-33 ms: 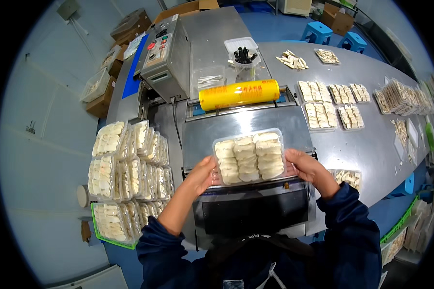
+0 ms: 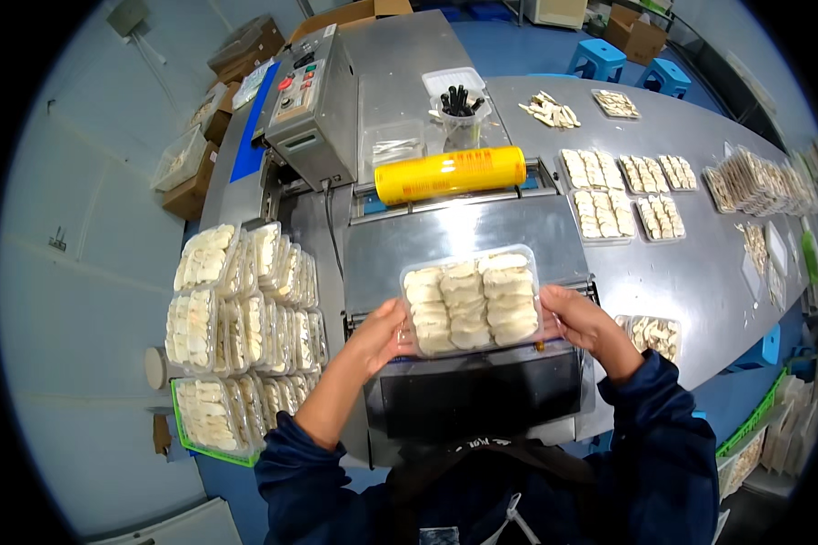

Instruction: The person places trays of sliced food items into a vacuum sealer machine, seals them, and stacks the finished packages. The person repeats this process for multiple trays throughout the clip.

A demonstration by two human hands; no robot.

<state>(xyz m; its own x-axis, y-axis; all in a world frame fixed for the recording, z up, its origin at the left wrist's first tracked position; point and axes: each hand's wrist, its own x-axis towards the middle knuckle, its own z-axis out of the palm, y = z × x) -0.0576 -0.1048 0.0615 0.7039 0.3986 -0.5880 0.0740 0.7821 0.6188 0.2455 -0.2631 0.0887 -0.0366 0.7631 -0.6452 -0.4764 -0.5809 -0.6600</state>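
My left hand [image 2: 377, 338] and my right hand [image 2: 574, 320] grip opposite ends of a clear plastic tray [image 2: 471, 300] packed with three rows of pale, overlapping slices. The tray is held over the front of a steel wrapping machine [image 2: 454, 227], above its black front plate [image 2: 477, 400]. Behind it lies a yellow film roll [image 2: 450, 173] on rollers. Just right of my right hand, another tray [image 2: 654, 334] of slices rests on the steel table.
Stacked filled trays [image 2: 236, 327] stand at left, some in a green crate. A control box [image 2: 314, 127], a tub of black-handled tools [image 2: 463, 113], filled trays [image 2: 595, 213], loose slices [image 2: 550, 109] and more stacks [image 2: 759, 182] occupy the table [image 2: 691, 272]. Blue stools [image 2: 595, 59] stand beyond.
The held tray and both hands have moved very slightly down and to the right. Both hands keep the same grip.
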